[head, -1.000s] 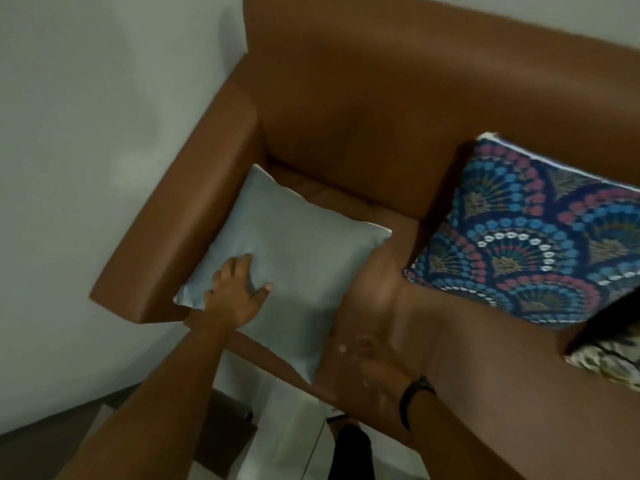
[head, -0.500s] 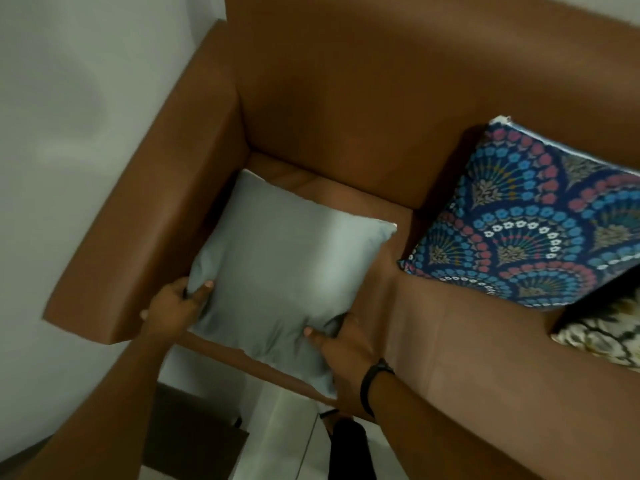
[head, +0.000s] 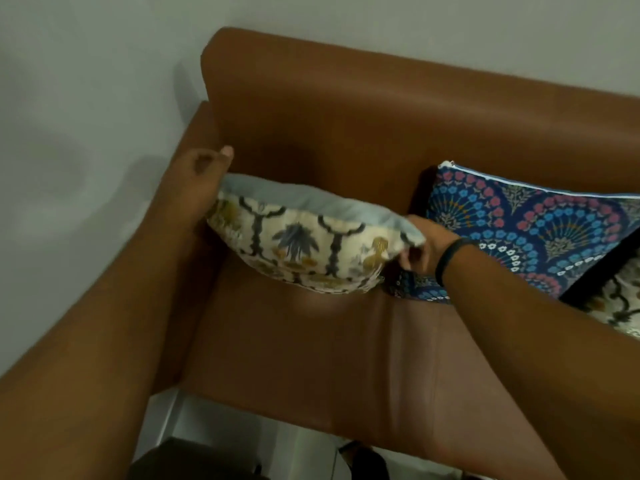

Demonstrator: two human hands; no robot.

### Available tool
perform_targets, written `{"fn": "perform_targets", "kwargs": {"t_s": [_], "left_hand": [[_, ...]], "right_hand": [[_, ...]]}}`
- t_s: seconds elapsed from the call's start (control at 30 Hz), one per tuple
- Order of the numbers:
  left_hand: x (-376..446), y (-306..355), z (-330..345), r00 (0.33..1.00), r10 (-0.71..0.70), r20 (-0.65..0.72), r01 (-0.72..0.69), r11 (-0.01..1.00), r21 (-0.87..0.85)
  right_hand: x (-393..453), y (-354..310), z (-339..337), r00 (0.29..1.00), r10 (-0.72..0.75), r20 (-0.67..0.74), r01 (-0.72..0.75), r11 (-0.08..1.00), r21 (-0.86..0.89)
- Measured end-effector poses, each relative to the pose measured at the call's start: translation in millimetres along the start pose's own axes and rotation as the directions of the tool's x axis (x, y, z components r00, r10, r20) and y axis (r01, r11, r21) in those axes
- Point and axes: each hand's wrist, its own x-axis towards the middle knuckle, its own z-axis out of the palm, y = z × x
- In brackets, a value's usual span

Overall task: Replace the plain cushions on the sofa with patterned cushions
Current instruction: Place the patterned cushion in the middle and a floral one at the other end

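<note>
A cushion (head: 304,244) is lifted off the seat of the brown sofa (head: 346,133), tilted on edge. Its upper face is plain pale grey and its lower face shows a cream tree-and-arch pattern. My left hand (head: 204,178) grips its left corner near the armrest. My right hand (head: 420,247), with a black wristband, pinches its right corner. A blue and pink fan-patterned cushion (head: 540,230) leans on the backrest to the right.
Another cream patterned cushion (head: 620,299) lies partly in view at the right edge. A grey wall stands behind and left of the sofa. Pale floor and a dark object (head: 194,459) show below the seat front.
The grey cushion lay flat on the seat with both hands at its near edge; now both hands have raised and tipped it, revealing its patterned underside. The view has shifted left.
</note>
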Motion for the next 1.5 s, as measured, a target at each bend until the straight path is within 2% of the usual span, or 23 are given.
{"fn": "perform_targets", "kwargs": {"t_s": [0.17, 0.27, 0.3, 0.33, 0.37, 0.4, 0.43, 0.5, 0.57, 0.6, 0.67, 0.7, 0.73, 0.8, 0.87, 0.9, 0.93, 0.97, 1.03, 1.1, 1.17, 1.33, 1.5], "left_hand": [[44.9, 6.3, 45.0, 0.989, 0.109, 0.096, -0.111, 0.994, 0.017], [39.9, -2.0, 74.1, 0.97, 0.225, 0.087, -0.24, 0.943, 0.231], [29.8, -6.9, 83.4, 0.952, 0.306, 0.028, -0.297, 0.89, 0.345], [15.5, -12.1, 94.3, 0.911, 0.413, -0.019, -0.364, 0.823, 0.436], [-1.3, -17.4, 105.5, 0.849, 0.527, -0.018, -0.452, 0.745, 0.491], [-17.7, -24.7, 119.1, 0.772, 0.634, 0.038, -0.556, 0.646, 0.523], [-30.6, -33.4, 133.7, 0.685, 0.718, 0.124, -0.647, 0.52, 0.558], [-37.7, -52.4, 154.7, 0.593, 0.751, 0.292, -0.716, 0.325, 0.619], [-23.7, -66.9, 155.3, 0.668, 0.677, 0.31, -0.642, 0.314, 0.699], [-14.2, -75.8, 150.4, 0.754, 0.606, 0.253, -0.566, 0.403, 0.719], [2.1, -91.5, 130.4, 0.916, 0.393, 0.08, -0.343, 0.665, 0.664], [7.5, -97.1, 120.6, 0.95, 0.31, 0.044, -0.268, 0.731, 0.628], [7.1, -100.5, 113.0, 0.952, 0.302, 0.05, -0.266, 0.734, 0.625], [-0.9, -97.9, 111.1, 0.866, 0.468, 0.174, -0.453, 0.592, 0.666], [-7.9, -84.3, 124.6, 0.666, 0.654, 0.359, -0.682, 0.338, 0.649], [-8.4, -78.2, 132.3, 0.602, 0.692, 0.397, -0.723, 0.262, 0.64], [-7.6, -74.3, 137.0, 0.623, 0.692, 0.364, -0.698, 0.282, 0.658], [-5.0, -73.6, 138.6, 0.723, 0.637, 0.266, -0.61, 0.408, 0.68], [3.6, -77.6, 131.2, 0.94, 0.337, 0.056, -0.314, 0.786, 0.532], [13.2, -83.9, 121.3, 0.992, 0.078, 0.094, -0.098, 0.967, 0.233], [11.0, -84.4, 119.3, 0.985, 0.074, 0.155, -0.083, 0.995, 0.051], [-33.2, -99.2, 114.0, 0.998, 0.023, -0.054, -0.031, 0.99, -0.135], [-76.0, -120.7, 96.0, 0.949, -0.156, -0.275, 0.055, 0.938, -0.343]], "right_hand": [[31.7, -57.2, 6.3, 0.991, -0.095, -0.096, 0.11, 0.98, 0.168], [37.8, -46.3, 13.0, 0.918, -0.28, -0.28, 0.289, 0.957, -0.008], [37.5, -33.1, 15.4, 0.808, -0.44, -0.392, 0.407, 0.898, -0.17], [35.7, -15.6, 19.5, 0.621, -0.646, -0.444, 0.533, 0.763, -0.365], [28.3, 3.3, 27.5, 0.412, -0.824, -0.388, 0.622, 0.566, -0.541], [20.1, 22.1, 38.6, 0.267, -0.931, -0.249, 0.622, 0.364, -0.693], [19.3, 37.2, 49.9, 0.207, -0.977, -0.059, 0.579, 0.171, -0.798], [30.9, 55.7, 67.9, 0.267, -0.922, 0.28, 0.47, -0.129, -0.873], [51.2, 50.6, 65.2, 0.35, -0.863, 0.364, 0.356, -0.237, -0.904], [62.0, 46.4, 56.7, 0.399, -0.863, 0.31, 0.309, -0.192, -0.932], [75.6, 41.7, 33.5, 0.451, -0.891, 0.046, 0.272, 0.088, -0.958], [77.8, 43.4, 24.3, 0.46, -0.884, -0.085, 0.278, 0.235, -0.931], [75.5, 49.1, 21.5, 0.453, -0.88, -0.142, 0.302, 0.301, -0.905], [67.9, 63.1, 28.4, 0.371, -0.927, -0.045, 0.382, 0.197, -0.903], [64.1, 70.0, 44.5, 0.289, -0.938, 0.191, 0.41, -0.058, -0.91], [64.5, 69.9, 50.2, 0.282, -0.926, 0.249, 0.389, -0.127, -0.912], [66.4, 67.8, 53.3, 0.3, -0.931, 0.206, 0.368, -0.086, -0.926], [71.0, 65.1, 52.7, 0.342, -0.937, 0.072, 0.366, 0.062, -0.928], [79.7, 60.0, 43.3, 0.458, -0.864, -0.209, 0.424, 0.419, -0.803], [85.9, 55.9, 36.4, 0.527, -0.832, -0.175, 0.55, 0.491, -0.676], [85.9, 51.9, 37.4, 0.537, -0.841, -0.063, 0.646, 0.458, -0.611], [51.1, 34.9, 55.3, 0.43, -0.9, 0.074, 0.657, 0.255, -0.709], [1.7, -10.1, 97.4, 0.299, -0.883, 0.362, 0.656, -0.086, -0.75]]}}
